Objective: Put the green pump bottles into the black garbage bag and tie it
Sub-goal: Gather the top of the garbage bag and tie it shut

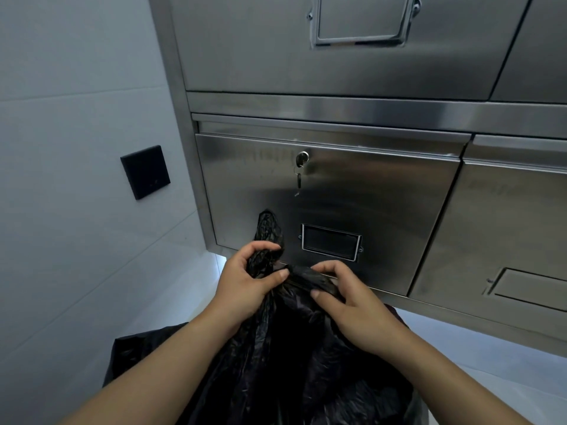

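Left hand [248, 280]: curled round one twisted tail of the black garbage bag [276, 363]; the tail stood toward 12 o'clock, likely readied for knotting.
Right hand [346, 305]: pinched the other gathered strand, at 3 o'clock of the left.
Green pump bottles: unseen, presumably inside.
Room: steel cabinet [337, 194] at 12 o'clock, key [300, 179] in its lock; black wall plate [145, 171] at 9 o'clock; pale floor [506, 378] below.

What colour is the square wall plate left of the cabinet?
The wall plate is black, seen in the head view.
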### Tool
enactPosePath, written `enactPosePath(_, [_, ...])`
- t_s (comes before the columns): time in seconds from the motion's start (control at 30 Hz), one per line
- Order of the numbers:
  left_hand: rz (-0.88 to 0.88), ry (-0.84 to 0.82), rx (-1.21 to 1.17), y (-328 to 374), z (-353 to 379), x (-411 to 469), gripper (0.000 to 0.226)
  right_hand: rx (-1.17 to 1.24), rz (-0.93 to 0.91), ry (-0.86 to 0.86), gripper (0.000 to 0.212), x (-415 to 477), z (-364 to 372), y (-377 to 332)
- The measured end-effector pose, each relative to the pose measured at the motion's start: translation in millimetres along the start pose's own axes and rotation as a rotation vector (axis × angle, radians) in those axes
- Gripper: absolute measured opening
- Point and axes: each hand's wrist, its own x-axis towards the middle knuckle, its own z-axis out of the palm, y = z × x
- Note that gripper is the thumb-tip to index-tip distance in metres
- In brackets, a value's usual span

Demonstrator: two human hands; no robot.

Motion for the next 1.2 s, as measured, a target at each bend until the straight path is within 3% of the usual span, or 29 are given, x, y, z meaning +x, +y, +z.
enactPosePath(0.1, [-0.051,-0.002,-0.025,-1.9,0.2,0.1,0.038,-0.285,0.062,0.121,0.074,-0.8,3.6,-0.5])
enactPosePath(0.13, [-0.071,-0.013,-0.043,-1.6,1.2,-0.1,0.038,-0.371,0.032,0.149,0.075,-1.8,4.8,-1.3])
enactPosePath(0.27, [-0.109,-0.037,-0.109,-1.5,3.2,0.3,0.038,-0.336,-0.071,0.207,0.019,-3.4,3.3,-1.1])
enactPosePath(0.37, [-0.102,-0.036,-0.134,-1.4,2.6,1.1,0.038,-0.344,-0.099,0.235,0.003,-0.6,-2.1,0.7])
enactPosePath(0.63, [-0.095,-0.028,-0.124,-3.5,2.2,2.7,0.039,-0.154,-0.088,-0.009,0.017,2.9,-8.9,-4.0])
enactPosePath(0.73, [-0.031,0.02,-0.16,10.3,3.1,10.4,0.036,-0.12,-0.088,0.018,0.029,6.2,-14.7,-18.9])
enactPosePath(0.8, [0.045,0.026,-0.179,26.7,1.3,18.5,0.038,-0.219,-0.093,0.07,0.036,8.8,-21.0,-33.1])
enactPosePath(0.87, [0.094,-0.009,-0.208,38.3,-0.3,23.1,0.04,-0.335,-0.13,0.105,0.028,9.2,-24.6,-43.8])
enactPosePath(1.0, [0.045,0.038,-0.232,32.2,-2.6,20.1,0.038,-0.478,-0.25,0.234,0.015,4.0,-18.8,-41.3])
enactPosePath(1.2, [-0.086,0.067,-0.158,3.6,-11.4,7.7,0.038,-0.729,-0.297,0.069,0.034,-4.5,9.7,-17.3])
